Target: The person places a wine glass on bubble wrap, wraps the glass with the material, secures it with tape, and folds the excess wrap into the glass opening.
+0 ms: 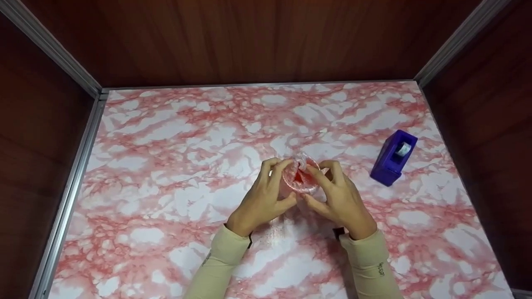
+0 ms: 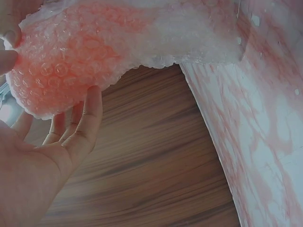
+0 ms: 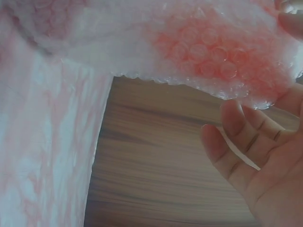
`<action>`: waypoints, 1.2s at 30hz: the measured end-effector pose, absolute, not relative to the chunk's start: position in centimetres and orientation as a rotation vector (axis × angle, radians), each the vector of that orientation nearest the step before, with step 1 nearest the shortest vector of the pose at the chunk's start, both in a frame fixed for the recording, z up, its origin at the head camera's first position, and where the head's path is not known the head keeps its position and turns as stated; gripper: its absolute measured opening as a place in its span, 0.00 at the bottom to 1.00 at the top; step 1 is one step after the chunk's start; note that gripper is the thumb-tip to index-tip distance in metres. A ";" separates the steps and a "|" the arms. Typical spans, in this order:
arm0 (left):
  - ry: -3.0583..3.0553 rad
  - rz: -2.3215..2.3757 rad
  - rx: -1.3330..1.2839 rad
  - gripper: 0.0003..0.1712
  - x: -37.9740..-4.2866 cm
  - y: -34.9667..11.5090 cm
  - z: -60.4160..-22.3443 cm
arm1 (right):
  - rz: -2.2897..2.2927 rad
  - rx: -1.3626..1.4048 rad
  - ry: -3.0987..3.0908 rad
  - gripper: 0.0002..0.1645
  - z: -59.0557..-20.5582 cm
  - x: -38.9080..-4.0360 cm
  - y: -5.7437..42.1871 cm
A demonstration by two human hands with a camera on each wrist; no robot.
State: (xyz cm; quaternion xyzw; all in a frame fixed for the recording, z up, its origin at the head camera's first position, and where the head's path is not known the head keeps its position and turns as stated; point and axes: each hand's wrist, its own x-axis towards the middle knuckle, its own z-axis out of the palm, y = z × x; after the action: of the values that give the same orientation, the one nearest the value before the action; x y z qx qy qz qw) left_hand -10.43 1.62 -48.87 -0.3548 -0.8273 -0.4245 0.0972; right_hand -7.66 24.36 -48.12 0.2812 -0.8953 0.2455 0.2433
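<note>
A roll of clear bubble wrap [image 1: 302, 189] with something red inside stands between my two hands in the head view. Its round open end faces up, with folds tucked toward the middle; the red thing's kind is hidden by the wrap. My left hand [image 1: 264, 193] holds the left side of the upper rim, fingers bent around it and thumb at the near edge. On the opposite side my right hand [image 1: 341, 193] grips the rim, its index finger reaching onto the top opening. Both wrist views show the bubbled surface over the red thing, with fingertips against it.
A purple tape dispenser [image 1: 392, 160] with a roll of tape stands to the right of the hands. The table [image 1: 166, 166] has a red and white marbled top. Dark wood-grain panels [image 1: 257, 41] with metal edge rails enclose it at the back and sides.
</note>
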 end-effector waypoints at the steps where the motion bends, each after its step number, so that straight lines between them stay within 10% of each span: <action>1: -2.452 -1.262 -1.054 0.41 -10.5 1.6 -48.8 | 0.668 0.767 -2.448 0.35 -48.1 -7.7 24.3; 36: -2.460 -0.880 -1.039 0.18 -10.6 1.5 -47.9 | 0.653 0.697 -2.638 0.41 -47.5 -7.9 23.4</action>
State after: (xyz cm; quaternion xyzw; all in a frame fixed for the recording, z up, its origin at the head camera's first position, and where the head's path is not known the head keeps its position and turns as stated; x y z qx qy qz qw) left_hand -10.59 1.54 -47.92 -0.3646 -0.8630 -0.3088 0.1641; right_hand -7.87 23.38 -47.54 0.2450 -0.9270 0.2296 0.1673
